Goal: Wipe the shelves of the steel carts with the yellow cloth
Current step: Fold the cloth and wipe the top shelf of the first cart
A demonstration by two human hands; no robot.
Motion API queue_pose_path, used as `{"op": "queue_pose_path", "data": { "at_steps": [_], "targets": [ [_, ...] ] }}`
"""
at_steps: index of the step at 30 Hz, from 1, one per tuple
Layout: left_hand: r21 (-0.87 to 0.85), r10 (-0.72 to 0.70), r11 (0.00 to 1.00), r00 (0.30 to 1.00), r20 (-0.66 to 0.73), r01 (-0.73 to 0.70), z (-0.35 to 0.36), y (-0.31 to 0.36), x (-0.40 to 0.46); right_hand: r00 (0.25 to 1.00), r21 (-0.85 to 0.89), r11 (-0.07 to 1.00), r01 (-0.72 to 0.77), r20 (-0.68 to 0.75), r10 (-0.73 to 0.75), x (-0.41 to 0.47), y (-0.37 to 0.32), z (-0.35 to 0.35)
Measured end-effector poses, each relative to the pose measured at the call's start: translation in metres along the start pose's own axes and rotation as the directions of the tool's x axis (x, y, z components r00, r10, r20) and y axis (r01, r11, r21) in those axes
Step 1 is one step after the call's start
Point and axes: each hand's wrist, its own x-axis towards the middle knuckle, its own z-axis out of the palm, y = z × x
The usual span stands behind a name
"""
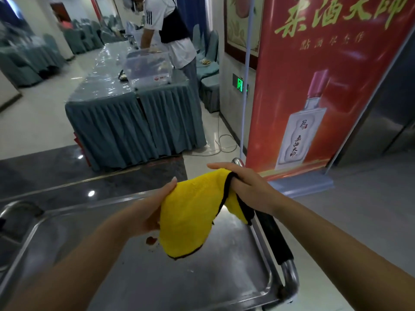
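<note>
The yellow cloth [190, 212] is a thick, plush rag with a thin black binding along its hem, bunched and folded so that one lobe sags down toward the tray while a narrower flap hangs off to the right. It is held in the air above the steel cart's top shelf [139, 272], not pressed flat on it. The left hand [150, 212] grasps the cloth's left side, thumb up along the fabric; the right hand [244, 185] clenches the upper right corner, the black hem wrapping around its fingers. The shelf beneath is a shallow steel tray with a raised, rounded lip, its surface dull and streaked, and a small reddish smear [151, 240] sits just left of the hanging lobe (close to the cloth but not covered by it). Along the tray's right edge runs the cart handle [272, 236], a steel tube with a black grip, directly below the right hand. To the right the grey floor is open up to a red banner stand [318, 90]. Ahead, past dark polished floor, stands a skirted table [125, 122] with another person [170, 30] leaning over it, well apart from the cart.
</note>
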Motion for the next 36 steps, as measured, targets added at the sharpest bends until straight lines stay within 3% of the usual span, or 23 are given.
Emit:
{"op": "queue_pose_path", "data": {
  "at_steps": [3, 7, 16, 21, 24, 28, 33, 36],
  "targets": [
    [-0.225, 0.074, 0.973, 0.991, 0.109, -0.048, 0.001, -0.008, 0.001, 1.000, 0.039, 0.999, 0.009, -0.014, -0.008, 0.008, -0.012, 0.004],
    [-0.346, 0.275, 0.904, 0.961, 0.024, -0.250, -0.001, -0.010, -0.001, 0.999, 0.058, 0.998, -0.006, -0.040, 0.008, 0.008, -0.011, 0.011],
    [-0.231, 0.343, 0.915, 0.939, 0.012, -0.331, -0.009, -0.004, -0.007, 0.980, 0.170, 0.983, -0.066, -0.176, 0.097, -0.002, 0.012, 0.041],
    [-0.269, 0.339, 0.902, 0.940, -0.044, -0.338, -0.012, -0.015, -0.004, 0.943, 0.320, 0.921, -0.221, -0.173, 0.286, -0.007, 0.026, 0.064],
    [-0.124, 0.384, 0.906, 0.910, -0.157, -0.404, -0.020, -0.023, -0.002, 0.931, 0.325, 0.908, -0.264, -0.159, 0.327, -0.009, 0.027, 0.072],
    [0.079, 0.498, 0.863, 0.814, -0.299, -0.499, -0.029, -0.035, 0.001, 0.934, 0.293, 0.909, -0.296, -0.108, 0.339, -0.012, 0.025, 0.079],
    [0.078, 0.565, 0.823, 0.798, -0.212, -0.562, -0.034, -0.040, 0.004, 0.897, 0.366, 0.866, -0.340, -0.152, 0.416, -0.015, 0.032, 0.077],
    [-0.029, 0.548, 0.832, 0.829, -0.110, -0.554, -0.037, -0.043, 0.006, 0.867, 0.398, 0.824, -0.402, -0.123, 0.483, -0.017, 0.030, 0.070]
  ]
}}
